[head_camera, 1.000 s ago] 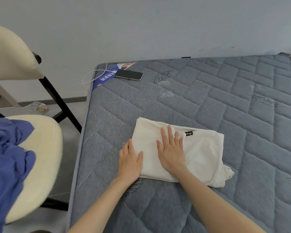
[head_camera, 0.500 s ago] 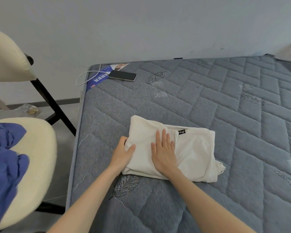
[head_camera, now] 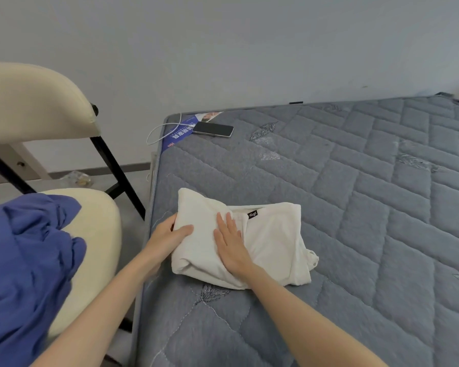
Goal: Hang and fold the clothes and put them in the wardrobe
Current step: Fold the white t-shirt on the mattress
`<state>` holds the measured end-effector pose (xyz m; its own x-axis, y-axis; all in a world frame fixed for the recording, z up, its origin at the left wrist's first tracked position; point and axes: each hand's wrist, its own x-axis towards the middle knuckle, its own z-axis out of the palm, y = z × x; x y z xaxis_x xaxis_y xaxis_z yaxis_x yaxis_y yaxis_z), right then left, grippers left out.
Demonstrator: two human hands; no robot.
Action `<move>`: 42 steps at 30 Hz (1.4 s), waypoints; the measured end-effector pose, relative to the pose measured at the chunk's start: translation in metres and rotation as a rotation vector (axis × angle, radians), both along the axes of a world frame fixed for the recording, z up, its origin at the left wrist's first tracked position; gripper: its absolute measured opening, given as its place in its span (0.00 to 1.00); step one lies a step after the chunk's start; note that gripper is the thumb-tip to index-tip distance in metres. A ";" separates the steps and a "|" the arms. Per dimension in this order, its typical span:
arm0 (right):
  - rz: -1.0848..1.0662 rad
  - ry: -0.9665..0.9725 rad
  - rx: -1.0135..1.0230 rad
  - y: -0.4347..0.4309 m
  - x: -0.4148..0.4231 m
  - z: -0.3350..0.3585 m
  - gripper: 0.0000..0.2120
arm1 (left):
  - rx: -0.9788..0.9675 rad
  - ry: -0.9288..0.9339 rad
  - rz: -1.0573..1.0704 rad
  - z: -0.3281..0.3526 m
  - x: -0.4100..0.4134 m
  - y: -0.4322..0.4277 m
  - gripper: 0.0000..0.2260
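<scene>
A cream folded garment [head_camera: 273, 242] with a small black neck label lies on the grey quilted mattress [head_camera: 355, 207], near its left edge. My left hand [head_camera: 167, 234] grips the garment's left edge, thumb on top and fingers tucked beneath, and that edge is lifted a little. My right hand [head_camera: 231, 242] lies flat on the middle of the cloth with straight fingers, pressing it down. A blue garment [head_camera: 24, 260] is heaped on the cream chair seat at the left.
The cream chair [head_camera: 32, 102] with black legs stands close beside the mattress's left edge. A dark phone [head_camera: 214, 129] with a white charging cable lies at the mattress's far left corner, on a blue printed leaflet. A pale wall runs behind.
My left hand went from lying flat at the garment's left edge to gripping that edge and lifting it. My right hand stayed flat on the cloth. The camera shifted.
</scene>
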<state>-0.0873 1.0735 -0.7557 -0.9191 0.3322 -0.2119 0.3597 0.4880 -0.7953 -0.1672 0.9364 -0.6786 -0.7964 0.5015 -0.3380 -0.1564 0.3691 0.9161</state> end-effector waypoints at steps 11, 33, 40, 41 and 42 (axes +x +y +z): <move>-0.512 0.177 0.089 0.072 0.103 0.025 0.12 | 0.012 0.112 0.019 0.035 0.032 0.077 0.22; -0.625 0.033 -0.282 0.113 0.145 0.036 0.28 | -0.555 0.649 -0.877 -0.049 0.099 0.104 0.35; -0.374 -0.131 -0.381 0.121 0.149 0.037 0.18 | -0.640 0.910 -0.969 -0.055 0.109 0.100 0.36; -0.360 -0.133 -0.444 0.121 0.154 0.037 0.18 | -0.659 0.914 -0.978 -0.057 0.110 0.098 0.37; -0.351 -0.146 -0.478 0.120 0.159 0.035 0.19 | -0.676 0.913 -0.988 -0.059 0.111 0.095 0.39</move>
